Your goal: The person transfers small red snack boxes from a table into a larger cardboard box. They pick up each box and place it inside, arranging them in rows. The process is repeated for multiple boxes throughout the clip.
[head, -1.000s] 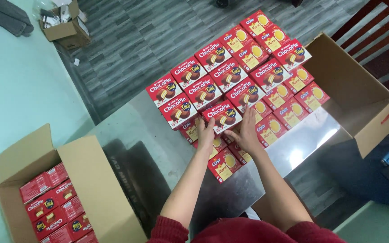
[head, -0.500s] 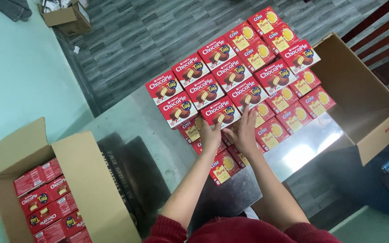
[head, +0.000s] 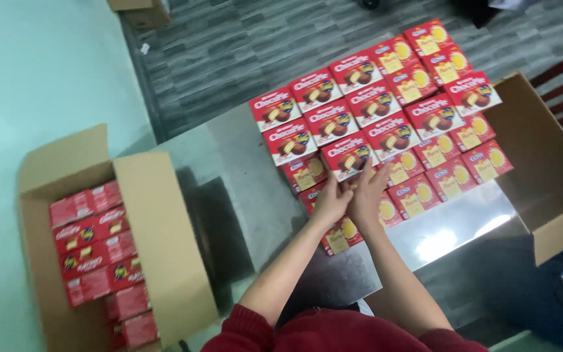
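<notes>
Left hand (head: 330, 201) and right hand (head: 367, 192) side by side over the near edge of the stack, touching each other, fingers straight and loosely together, holding nothing. Fingertips of both reaching the near edge of a red snack box (head: 348, 155) at the front of the upper layer; whether pressing or only brushing it, cannot tell. Palms above the lower layer of red-and-yellow boxes (head: 451, 173), one of which pokes out just under the wrists toward the body. Bare forearms running back to dark red sleeves (head: 333, 332) at the bottom of the view.

Upper layer of red boxes (head: 373, 104) laid flat in neat rows, lids up, set diagonally across the shiny metal counter (head: 242, 176). Red-and-yellow layer beneath, showing along the right and near sides, with a few more yellow-fronted boxes at the far right end of the top rows.

To the right, an open cardboard carton (head: 555, 163) touching the stack, flaps spread. To the left, a second open carton (head: 151, 241) on the pale green floor (head: 40, 72), packed with red boxes standing on edge. Beyond the counter, grey striped flooring (head: 242, 45) and a small brown carton (head: 139, 9) at the top edge.
</notes>
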